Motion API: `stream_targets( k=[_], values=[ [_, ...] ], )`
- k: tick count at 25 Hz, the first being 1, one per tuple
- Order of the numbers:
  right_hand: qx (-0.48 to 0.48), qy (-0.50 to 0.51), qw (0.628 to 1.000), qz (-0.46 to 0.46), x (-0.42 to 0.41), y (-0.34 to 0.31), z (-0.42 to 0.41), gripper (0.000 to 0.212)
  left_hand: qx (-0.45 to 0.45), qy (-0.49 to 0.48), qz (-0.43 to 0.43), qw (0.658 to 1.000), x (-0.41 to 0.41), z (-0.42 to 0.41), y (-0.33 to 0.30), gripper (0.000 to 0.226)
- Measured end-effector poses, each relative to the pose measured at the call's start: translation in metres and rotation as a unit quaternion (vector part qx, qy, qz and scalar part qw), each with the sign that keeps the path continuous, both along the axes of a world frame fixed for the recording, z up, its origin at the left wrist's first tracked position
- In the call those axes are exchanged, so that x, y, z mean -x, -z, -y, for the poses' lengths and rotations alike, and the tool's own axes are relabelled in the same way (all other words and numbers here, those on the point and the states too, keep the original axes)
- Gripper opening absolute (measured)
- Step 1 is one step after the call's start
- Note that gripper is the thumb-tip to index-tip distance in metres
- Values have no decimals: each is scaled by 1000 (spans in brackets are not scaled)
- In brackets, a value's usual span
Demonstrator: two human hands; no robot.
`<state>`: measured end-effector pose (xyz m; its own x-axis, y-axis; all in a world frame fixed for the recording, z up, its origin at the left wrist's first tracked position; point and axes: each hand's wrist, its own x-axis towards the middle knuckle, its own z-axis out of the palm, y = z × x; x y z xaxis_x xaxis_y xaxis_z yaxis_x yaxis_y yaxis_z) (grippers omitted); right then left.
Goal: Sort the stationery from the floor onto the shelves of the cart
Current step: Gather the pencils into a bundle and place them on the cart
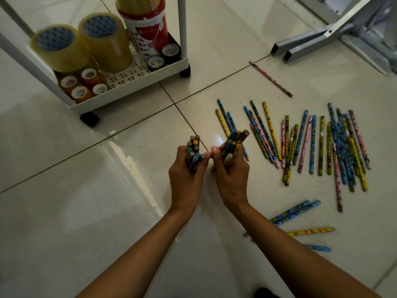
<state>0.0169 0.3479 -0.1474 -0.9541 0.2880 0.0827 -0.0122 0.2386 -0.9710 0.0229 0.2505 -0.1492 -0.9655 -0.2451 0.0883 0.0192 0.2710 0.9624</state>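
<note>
I have both hands clamped on pencils: my left hand (186, 175) grips one upright bundle of patterned wooden pencils (194, 152), my right hand (231, 171) grips a second, looser bundle (234, 145) that fans outward, thumbs nearly touching between them. My worry is the right bundle; merging the two could let its splayed pencils slip and roll across the glossy white floor tiles (107, 190). Most pencils are on the floor to my right in a scattered multicoloured spread (318, 145), with a few near my right forearm. The white wheeled cart (137, 79) stands ahead-left, its bottom shelf crowded with large clear tape rolls (81, 45). Grey metal legs (335, 37) lie far right.
</note>
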Motion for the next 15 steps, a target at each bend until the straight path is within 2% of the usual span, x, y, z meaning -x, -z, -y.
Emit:
stream_targets(
  k=[3,9,12,15],
  values=[
    [-11,-13,1000,8,1,0,-1,22,5,10,27,1000,-3,2,5,32],
    [23,-83,992,89,28,-34,1,22,-80,-32,88,992,29,7,-35,15],
    [67,-121,979,149,46,-89,3,15,-112,-40,133,984,47,19,-89,15],
    [67,-157,964,203,61,-168,8,19,-140,-50,161,976,60,29,-162,14]
  ],
)
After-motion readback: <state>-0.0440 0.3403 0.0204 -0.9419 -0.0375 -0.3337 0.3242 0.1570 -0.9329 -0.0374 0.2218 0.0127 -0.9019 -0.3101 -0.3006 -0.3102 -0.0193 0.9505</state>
